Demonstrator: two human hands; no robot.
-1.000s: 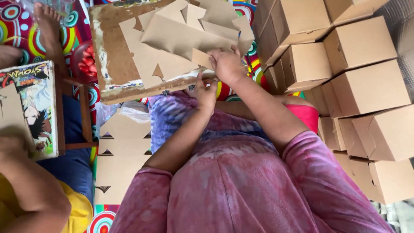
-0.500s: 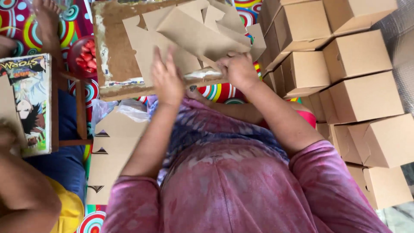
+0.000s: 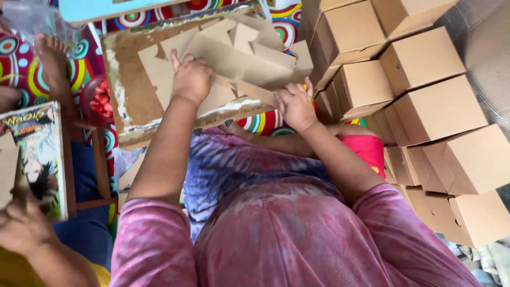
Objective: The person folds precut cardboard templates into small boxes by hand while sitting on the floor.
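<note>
A worn brown board (image 3: 127,79) lies across my lap, carrying a loose pile of flat cardboard blanks (image 3: 239,58). My left hand (image 3: 191,79) sits on the pile's left part, its fingers curled over the edge of a large blank. At the front right corner of the pile, my right hand (image 3: 295,103) pinches the same blank's lower edge. Both pink sleeves and my purple patterned lap (image 3: 239,165) fill the lower view.
Several folded brown boxes (image 3: 425,95) are stacked at the right. At the left another person's hand (image 3: 21,228) holds a colourful printed box (image 3: 37,154), with their bare foot (image 3: 53,58) above. A red bowl (image 3: 98,101) sits beside the board on a bright patterned mat (image 3: 21,69).
My left hand has gone from the board's near edge up onto the pile and curled its fingers. My right hand has slid to the pile's front right corner.
</note>
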